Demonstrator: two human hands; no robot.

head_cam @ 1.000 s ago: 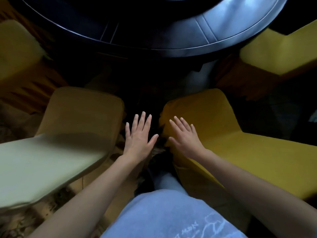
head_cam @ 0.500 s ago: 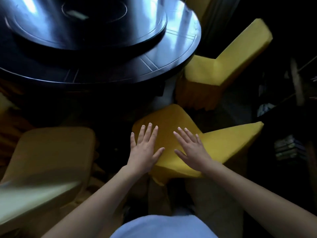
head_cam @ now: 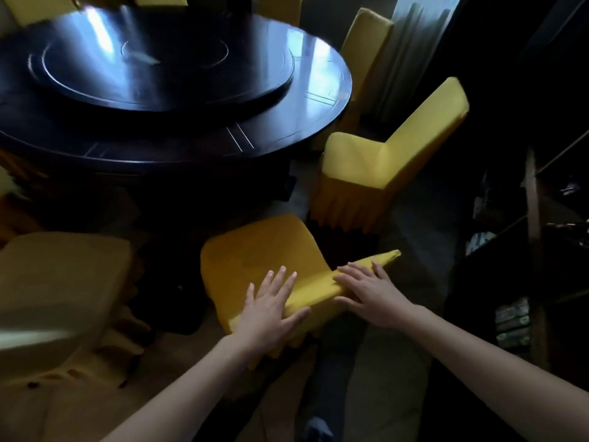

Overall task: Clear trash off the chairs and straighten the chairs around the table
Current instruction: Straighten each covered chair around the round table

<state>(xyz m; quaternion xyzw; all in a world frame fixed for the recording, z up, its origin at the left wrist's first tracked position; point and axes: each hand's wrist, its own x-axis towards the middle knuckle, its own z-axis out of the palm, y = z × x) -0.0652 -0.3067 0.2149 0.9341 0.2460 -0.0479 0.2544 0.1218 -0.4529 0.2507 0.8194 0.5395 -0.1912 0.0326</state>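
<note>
Both hands have slid rightward onto the backrest top of the nearest yellow fabric-covered chair (head_cam: 261,250). At the far left stands a paler yellow covered chair (head_cam: 60,282), with the round dark glossy table (head_cam: 287,135) behind it. Left hand (head_cam: 271,311) lies flat, fingers spread, over the backrest's left corner; right hand (head_cam: 369,291) rests flat along its top edge. Neither grasps. Another yellow covered chair (head_cam: 376,161) stands just beyond.
</note>
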